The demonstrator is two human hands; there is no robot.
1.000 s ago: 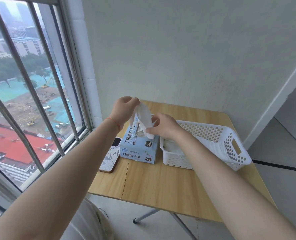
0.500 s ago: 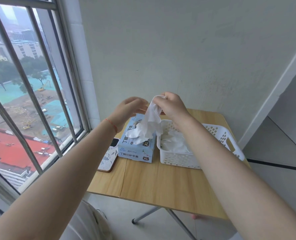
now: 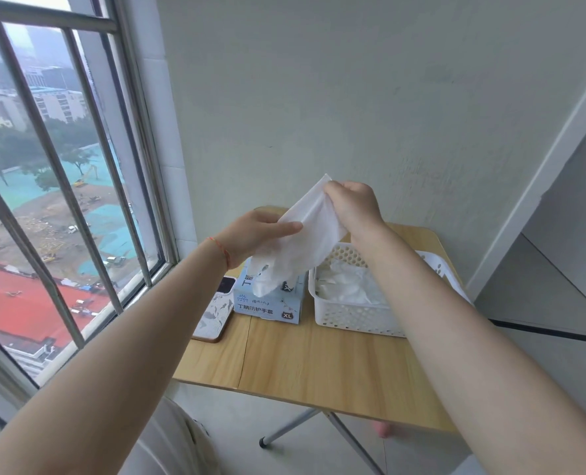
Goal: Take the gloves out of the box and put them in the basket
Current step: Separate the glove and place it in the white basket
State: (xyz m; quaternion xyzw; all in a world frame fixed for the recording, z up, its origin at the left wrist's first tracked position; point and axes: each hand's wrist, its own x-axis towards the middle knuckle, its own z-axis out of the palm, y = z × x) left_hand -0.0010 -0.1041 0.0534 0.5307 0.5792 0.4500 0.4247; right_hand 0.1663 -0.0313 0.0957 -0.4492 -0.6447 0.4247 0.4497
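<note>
The right hand (image 3: 355,207) pinched the top of a white glove (image 3: 301,241) while the left hand (image 3: 260,234) held its side, above the box (image 3: 267,303). The box stood near the tabletop's (image 3: 319,365) back left corner, just beside the basket (image 3: 356,317) holding more gloves (image 3: 346,286).

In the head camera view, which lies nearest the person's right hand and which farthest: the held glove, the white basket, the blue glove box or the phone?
From the right hand, nearest first:
1. Held glove: pinched in that hand, hanging down to the left.
2. White basket: just below the hand, on the table's right part.
3. Blue glove box: left of the basket, under the dangling glove.
4. Phone: farthest, by the table's left edge.
</note>
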